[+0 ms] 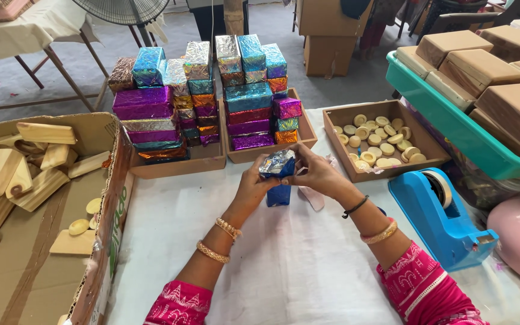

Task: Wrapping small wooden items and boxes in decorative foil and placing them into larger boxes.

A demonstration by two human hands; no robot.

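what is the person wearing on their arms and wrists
Both arms have pink sleeves with a white printed pattern, ending above the forearm. The left wrist carries two gold bangles. The right wrist carries a thin black band and one gold bangle. No rings can be made out.

You are looking at foil-wrapped blocks sitting stacked in two wooden trays, with a tray of pale round discs lying beside them. A blue tape dispenser is standing at your right, below a teal crate of wooden boxes, while a cardboard box of wooden pieces is resting at your left.
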